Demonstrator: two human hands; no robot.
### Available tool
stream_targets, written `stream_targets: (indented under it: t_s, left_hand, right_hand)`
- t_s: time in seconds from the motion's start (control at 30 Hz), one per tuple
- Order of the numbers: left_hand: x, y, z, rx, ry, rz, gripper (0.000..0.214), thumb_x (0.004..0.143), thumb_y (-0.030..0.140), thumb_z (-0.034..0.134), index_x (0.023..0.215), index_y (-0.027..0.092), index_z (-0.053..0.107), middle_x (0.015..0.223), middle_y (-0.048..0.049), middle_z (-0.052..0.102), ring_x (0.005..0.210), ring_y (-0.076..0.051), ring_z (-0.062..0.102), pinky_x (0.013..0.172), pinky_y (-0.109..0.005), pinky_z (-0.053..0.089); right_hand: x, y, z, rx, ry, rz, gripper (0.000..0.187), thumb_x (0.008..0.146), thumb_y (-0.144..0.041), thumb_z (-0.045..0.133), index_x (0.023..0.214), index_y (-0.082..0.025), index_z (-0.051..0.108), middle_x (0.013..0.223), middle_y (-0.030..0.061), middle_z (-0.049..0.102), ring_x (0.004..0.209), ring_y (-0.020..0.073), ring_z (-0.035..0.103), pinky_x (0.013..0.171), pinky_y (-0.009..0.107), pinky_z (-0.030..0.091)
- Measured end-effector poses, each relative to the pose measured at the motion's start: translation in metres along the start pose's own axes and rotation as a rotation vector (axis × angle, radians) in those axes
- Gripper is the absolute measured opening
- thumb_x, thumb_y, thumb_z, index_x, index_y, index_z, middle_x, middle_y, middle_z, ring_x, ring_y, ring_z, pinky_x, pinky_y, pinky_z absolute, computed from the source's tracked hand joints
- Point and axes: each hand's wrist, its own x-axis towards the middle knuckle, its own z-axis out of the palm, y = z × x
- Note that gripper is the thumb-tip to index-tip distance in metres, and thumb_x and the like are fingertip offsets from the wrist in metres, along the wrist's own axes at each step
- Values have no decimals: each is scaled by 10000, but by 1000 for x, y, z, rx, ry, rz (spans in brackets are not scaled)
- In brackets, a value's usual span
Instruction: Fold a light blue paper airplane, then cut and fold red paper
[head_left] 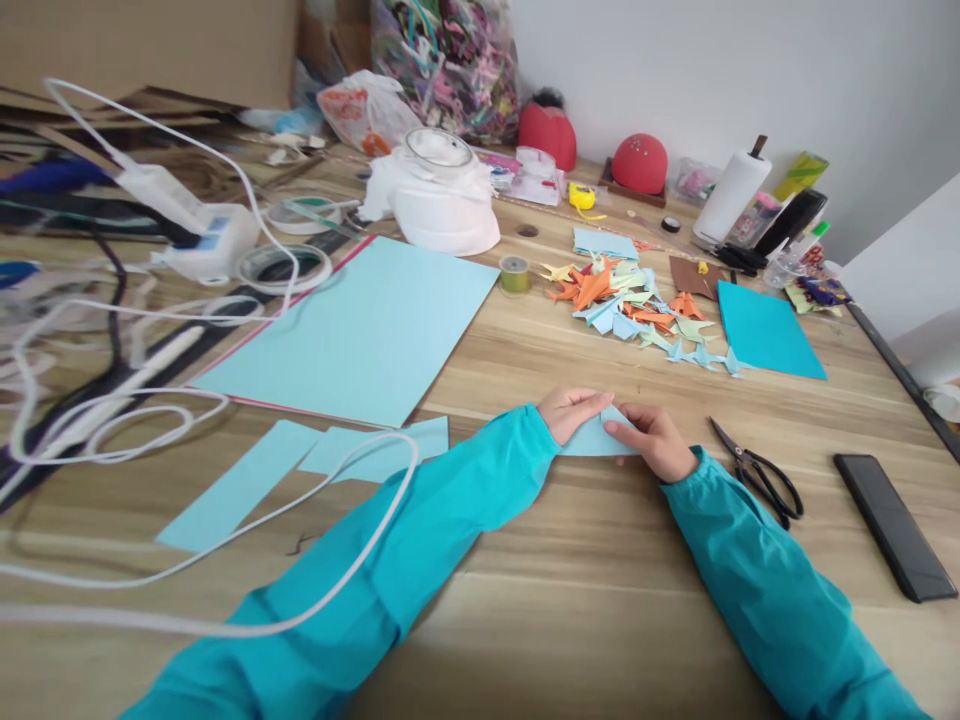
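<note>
A small piece of light blue paper [597, 438], apparently folded into a triangle, is held just above the wooden table. My left hand [576, 410] grips its upper left side, fingers closed along the edge. Opposite it, my right hand [654, 438] pinches the paper's right side with the thumb on top. Black-handled scissors [757, 470] lie to the right of my right hand, blades pointing away. Beyond my hands is a pile of folded paper cranes [622, 300] in orange, blue, green and yellow. Light blue paper strips [244, 485] rest left of my left forearm.
A large light blue sheet [360, 330] lies at the left. White cables [150, 400] loop across the left side, one passing over my left sleeve. A spool of thread [514, 274], a brighter blue sheet [771, 328] and a black phone [894, 525] are also on the table [570, 620].
</note>
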Motion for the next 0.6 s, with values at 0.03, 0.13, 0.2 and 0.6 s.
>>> stream_targets:
  t_s: [0.03, 0.13, 0.2, 0.6]
  left_hand:
    - [0, 1, 0, 8, 26, 18, 412, 686, 542, 574, 619, 136, 561, 527, 14, 520, 509, -103, 461, 486, -230, 361]
    - [3, 1, -1, 72, 68, 114, 372, 696, 508, 562, 602, 152, 510, 534, 37, 451, 540, -92, 418, 509, -219, 343]
    - [5, 0, -2, 122, 70, 157, 335, 693, 473, 565, 608, 156, 495, 540, 49, 414, 548, -84, 383, 513, -211, 325]
    - [6, -7, 5, 218, 30, 214, 283, 684, 411, 560, 591, 155, 484, 528, 56, 390, 554, -88, 363, 527, -220, 300]
  right_hand:
    - [0, 0, 0, 12, 16, 0, 317, 675, -453, 669, 665, -149, 576, 546, -37, 526, 478, 92, 506, 423, 213, 467]
    - [1, 2, 0, 29, 60, 12, 323, 654, -453, 683, 632, -152, 569, 536, -42, 492, 479, 87, 482, 420, 216, 475]
    - [2, 4, 0, 58, 89, 16, 331, 649, -455, 686, 605, -158, 545, 519, -48, 473, 459, 84, 465, 396, 210, 457]
    - [2, 3, -5, -98, 31, -81, 269, 682, -399, 673, 673, -131, 647, 568, -37, 534, 533, 83, 446, 498, 207, 344]
